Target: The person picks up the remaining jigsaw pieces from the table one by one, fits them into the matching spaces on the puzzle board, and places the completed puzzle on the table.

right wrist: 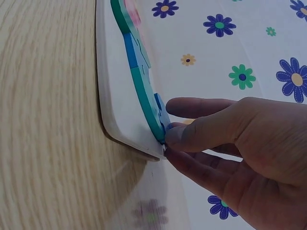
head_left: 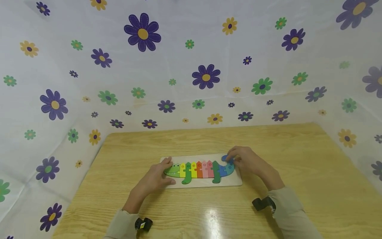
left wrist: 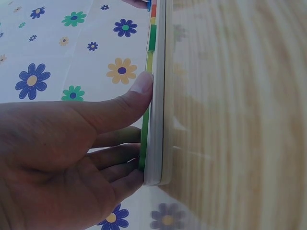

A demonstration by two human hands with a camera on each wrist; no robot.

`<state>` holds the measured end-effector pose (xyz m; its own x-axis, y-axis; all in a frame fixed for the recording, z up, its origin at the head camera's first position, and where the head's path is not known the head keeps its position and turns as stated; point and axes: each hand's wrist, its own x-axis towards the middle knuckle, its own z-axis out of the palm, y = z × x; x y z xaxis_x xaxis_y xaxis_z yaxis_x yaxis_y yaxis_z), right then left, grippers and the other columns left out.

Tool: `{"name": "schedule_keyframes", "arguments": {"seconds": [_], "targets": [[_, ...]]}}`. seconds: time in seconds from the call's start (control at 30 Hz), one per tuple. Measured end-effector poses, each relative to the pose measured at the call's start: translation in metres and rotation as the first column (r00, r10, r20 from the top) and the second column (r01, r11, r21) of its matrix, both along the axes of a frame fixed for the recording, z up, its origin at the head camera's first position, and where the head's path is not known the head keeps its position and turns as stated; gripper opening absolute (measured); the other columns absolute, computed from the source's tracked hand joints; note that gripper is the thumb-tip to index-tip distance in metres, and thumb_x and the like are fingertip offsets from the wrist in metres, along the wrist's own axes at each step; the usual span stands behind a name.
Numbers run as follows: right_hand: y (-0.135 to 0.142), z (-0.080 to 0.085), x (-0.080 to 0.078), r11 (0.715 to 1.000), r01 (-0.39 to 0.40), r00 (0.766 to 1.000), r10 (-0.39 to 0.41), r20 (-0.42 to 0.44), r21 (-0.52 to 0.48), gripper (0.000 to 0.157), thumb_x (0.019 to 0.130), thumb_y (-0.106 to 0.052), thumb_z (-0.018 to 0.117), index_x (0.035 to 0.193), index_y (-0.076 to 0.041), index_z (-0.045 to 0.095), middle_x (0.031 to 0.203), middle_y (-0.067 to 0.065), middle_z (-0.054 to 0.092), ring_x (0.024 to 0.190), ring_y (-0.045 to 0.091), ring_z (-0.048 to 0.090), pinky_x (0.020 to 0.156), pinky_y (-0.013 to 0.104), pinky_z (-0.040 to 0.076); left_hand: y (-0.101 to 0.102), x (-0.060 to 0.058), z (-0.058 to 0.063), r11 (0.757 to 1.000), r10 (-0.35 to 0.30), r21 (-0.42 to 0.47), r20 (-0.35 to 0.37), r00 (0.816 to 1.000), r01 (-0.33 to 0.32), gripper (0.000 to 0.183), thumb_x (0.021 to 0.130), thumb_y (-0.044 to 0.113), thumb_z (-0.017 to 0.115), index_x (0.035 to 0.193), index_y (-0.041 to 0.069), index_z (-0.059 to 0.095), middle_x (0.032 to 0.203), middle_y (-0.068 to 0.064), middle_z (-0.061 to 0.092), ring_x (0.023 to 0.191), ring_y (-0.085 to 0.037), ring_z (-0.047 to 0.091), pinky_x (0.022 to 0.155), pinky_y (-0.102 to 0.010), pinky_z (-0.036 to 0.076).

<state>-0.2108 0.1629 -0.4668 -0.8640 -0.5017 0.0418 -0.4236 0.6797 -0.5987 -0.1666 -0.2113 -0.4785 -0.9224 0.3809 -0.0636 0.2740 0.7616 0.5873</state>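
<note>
A white puzzle board (head_left: 200, 183) lies on the table, bearing a colourful wooden crocodile made of numbered pieces. My left hand (head_left: 155, 176) rests over its left end, beside the green head (head_left: 172, 170); in the left wrist view the thumb (left wrist: 143, 84) and extended fingers press on the pieces and surface there. At the tail end, my right hand (head_left: 247, 161) pinches the blue tail-tip piece (head_left: 224, 158) between thumb and fingers. The light-blue tail piece (right wrist: 145, 100) curves up to those fingertips in the right wrist view. Part of the tail tip is hidden behind the fingers.
The wooden table (head_left: 191, 205) extends around the board on every side. A white sheet (head_left: 176, 59) printed with flowers walls off its back and sides. Each wrist carries a small black camera, such as the right one (head_left: 262, 203).
</note>
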Motion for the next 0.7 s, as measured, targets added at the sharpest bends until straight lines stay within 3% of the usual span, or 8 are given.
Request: {"name": "schedule_keyframes", "arguments": {"seconds": [0.13,0.57,0.7], "targets": [[-0.0019,0.0014,-0.0006,1.000,0.012,1.000,-0.012,0.022,0.008,0.031,0.091,0.015,0.062,0.102,-0.007,0.080,0.122,0.015,0.069,0.120,0.040,0.062,0.099,0.054,0.054,-0.0009,-0.0012,-0.0011,1.000,0.004,0.001,-0.001,1.000,-0.004,0.074,0.087,0.015,0.083,0.147,-0.009,0.048,0.163,-0.021,0.032,0.152,-0.037,0.027,0.122,-0.052,0.026],[-0.0037,-0.0028,-0.0018,1.000,-0.007,0.999,0.008,-0.032,0.019,0.024,0.092,0.012,0.063,0.098,-0.005,0.080,0.119,0.017,0.071,0.119,0.042,0.063,0.102,0.056,0.052,-0.0056,0.0009,-0.0026,1.000,0.019,-0.001,0.008,1.000,-0.019,0.074,0.087,0.016,0.083,0.148,-0.008,0.048,0.163,-0.020,0.033,0.152,-0.039,0.027,0.122,-0.053,0.026],[0.0013,-0.0045,-0.0004,0.998,0.054,0.999,-0.054,-0.002,0.036,0.022,0.096,0.003,0.061,0.106,-0.004,0.078,0.123,0.018,0.069,0.122,0.042,0.061,0.102,0.057,0.051,-0.0063,0.0000,-0.0047,1.000,0.006,0.025,0.012,1.000,-0.006,0.073,0.087,0.018,0.083,0.147,-0.008,0.049,0.162,-0.021,0.034,0.151,-0.040,0.028,0.122,-0.054,0.026]]}}
